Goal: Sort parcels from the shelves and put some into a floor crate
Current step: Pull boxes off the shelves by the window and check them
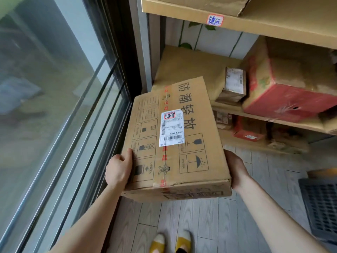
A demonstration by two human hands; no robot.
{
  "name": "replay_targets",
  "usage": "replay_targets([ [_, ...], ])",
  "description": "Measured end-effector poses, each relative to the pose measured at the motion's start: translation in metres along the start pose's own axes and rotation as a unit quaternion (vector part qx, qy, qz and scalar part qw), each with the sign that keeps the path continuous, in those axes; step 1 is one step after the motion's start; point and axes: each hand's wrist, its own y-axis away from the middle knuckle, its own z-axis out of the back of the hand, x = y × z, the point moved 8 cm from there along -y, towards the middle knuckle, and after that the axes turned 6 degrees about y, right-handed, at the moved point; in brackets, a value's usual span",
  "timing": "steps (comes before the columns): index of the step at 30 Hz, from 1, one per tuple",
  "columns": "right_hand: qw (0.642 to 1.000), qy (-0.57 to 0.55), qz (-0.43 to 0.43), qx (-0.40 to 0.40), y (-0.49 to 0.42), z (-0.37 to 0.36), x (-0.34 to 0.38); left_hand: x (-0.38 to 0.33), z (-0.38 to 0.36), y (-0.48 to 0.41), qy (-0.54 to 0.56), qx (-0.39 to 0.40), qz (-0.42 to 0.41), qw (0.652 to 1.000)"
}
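I hold a flat brown cardboard parcel (191, 161) in front of me, above the floor. It bears large printed characters, handling symbols and a white shipping label (171, 127). My left hand (118, 169) grips its near left edge, thumb on top. On the near right side my right hand (235, 167) presses against the parcel, fingers hidden behind it. A dark slatted floor crate (321, 209) stands at the right edge, partly cut off.
Cardboard-lined shelves (255, 24) fill the upper right, holding a red-sided box (291, 95), a small taped parcel (233, 84) and a large flat carton (189, 68). More parcels sit on the lower shelf (249, 130). A glass window wall (54, 106) runs along the left.
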Motion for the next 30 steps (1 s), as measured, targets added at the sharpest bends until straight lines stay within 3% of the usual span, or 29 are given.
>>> replay_targets([
  [13,0.998,-0.028,-0.039,-0.046,0.017,0.011,-0.046,-0.017,0.03,0.028,0.045,-0.068,-0.078,0.994],
  [19,0.983,-0.084,-0.126,-0.1,0.035,0.045,-0.11,-0.038,0.028,0.073,0.009,-0.066,-0.134,0.989],
  [24,0.963,-0.168,-0.16,-0.135,0.055,0.095,-0.162,-0.087,-0.019,0.121,-0.049,-0.018,-0.208,0.977],
  [30,0.916,-0.321,-0.165,-0.174,0.065,0.21,-0.216,-0.158,-0.144,0.211,-0.109,0.058,-0.295,0.947],
])
